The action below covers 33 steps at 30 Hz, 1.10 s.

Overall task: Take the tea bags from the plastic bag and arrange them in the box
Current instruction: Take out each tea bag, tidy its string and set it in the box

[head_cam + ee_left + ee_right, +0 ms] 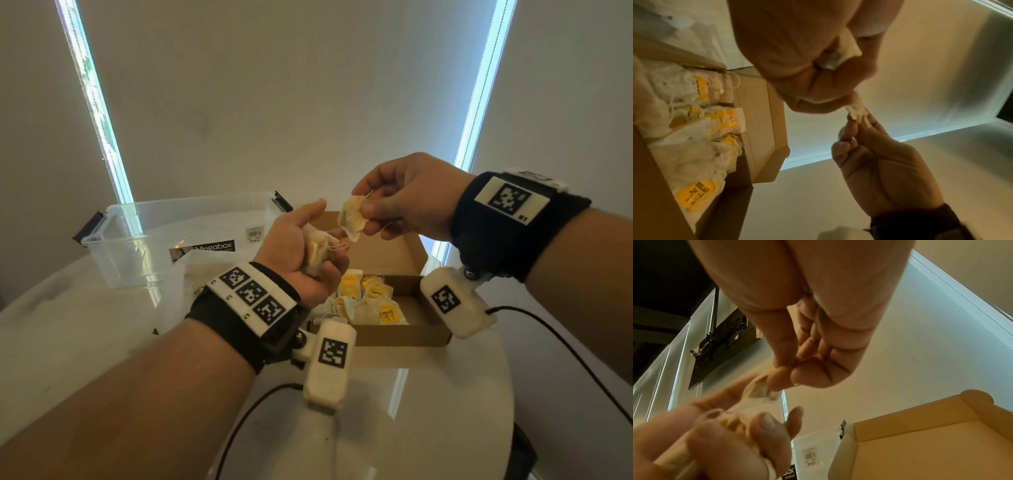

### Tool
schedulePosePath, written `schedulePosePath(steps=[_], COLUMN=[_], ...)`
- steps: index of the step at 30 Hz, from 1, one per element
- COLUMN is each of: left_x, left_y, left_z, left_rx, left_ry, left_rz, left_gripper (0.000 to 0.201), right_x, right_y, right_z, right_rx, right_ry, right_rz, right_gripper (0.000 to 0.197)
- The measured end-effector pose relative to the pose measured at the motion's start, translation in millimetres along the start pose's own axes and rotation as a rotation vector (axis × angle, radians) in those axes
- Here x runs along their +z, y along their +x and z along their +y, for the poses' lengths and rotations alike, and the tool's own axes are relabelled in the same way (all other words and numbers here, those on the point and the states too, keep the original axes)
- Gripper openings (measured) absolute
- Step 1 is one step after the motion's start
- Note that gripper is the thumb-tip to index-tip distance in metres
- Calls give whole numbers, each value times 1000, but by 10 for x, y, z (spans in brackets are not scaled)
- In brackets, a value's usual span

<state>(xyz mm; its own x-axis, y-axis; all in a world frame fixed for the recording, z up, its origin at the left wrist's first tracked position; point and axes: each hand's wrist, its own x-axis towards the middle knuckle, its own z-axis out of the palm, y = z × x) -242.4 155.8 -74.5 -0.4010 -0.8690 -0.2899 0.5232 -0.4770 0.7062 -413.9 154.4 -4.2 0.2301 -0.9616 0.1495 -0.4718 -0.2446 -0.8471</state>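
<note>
The right hand (407, 195) pinches a single tea bag (352, 216) between thumb and fingertips — the bag hangs below the pinch, its long axis roughly upright, lower end tilted toward the left hand. It is held in the air above the far part of the cardboard box (404, 330). The left hand (301, 250), palm turned up and fingers curled, grasps a bunch of tea bags (317, 251) in the palm, with loose strings trailing out toward the right hand. The two hands are close together, just apart. In the box below lie more tea bags with yellow tags (368, 301), filling its left part; its lid (387, 250) stands open on the far side. A clear plastic storage bin (164, 236) sits far left on the white table (445, 394), and the plastic bag (181, 274) lies just in front of it.
</note>
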Motion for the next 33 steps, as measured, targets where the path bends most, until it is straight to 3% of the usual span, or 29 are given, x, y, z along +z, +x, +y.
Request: schedulePosePath(steps=[3,9,13,16,23,33], left_x=[38,61,98,51,-146,-358], left_y=[-34,1,-14,-13,-23,167], left_z=[-9,-64,-128,-124,-106,-155], left_rx=[16,185,216,184,-36,-164], left_ry=[87,193,318,404,587,924], left_rz=[-41,123,162,207,164,174], left_gripper=[33,14,15,28,14,18], right_x=[16,40,2,-135,-328,18], right_y=[29,81,98,206,520,883], right_z=[-12,-16,-10,109,672,1051], right_rx=[-30,24,-2,-3,276,390], right_ry=[-118,-105,-326,-516,-1057,-1229], right_rz=[-28,0,-13,-11,-241,-425], right_gripper=[18,20,10,5,10,6])
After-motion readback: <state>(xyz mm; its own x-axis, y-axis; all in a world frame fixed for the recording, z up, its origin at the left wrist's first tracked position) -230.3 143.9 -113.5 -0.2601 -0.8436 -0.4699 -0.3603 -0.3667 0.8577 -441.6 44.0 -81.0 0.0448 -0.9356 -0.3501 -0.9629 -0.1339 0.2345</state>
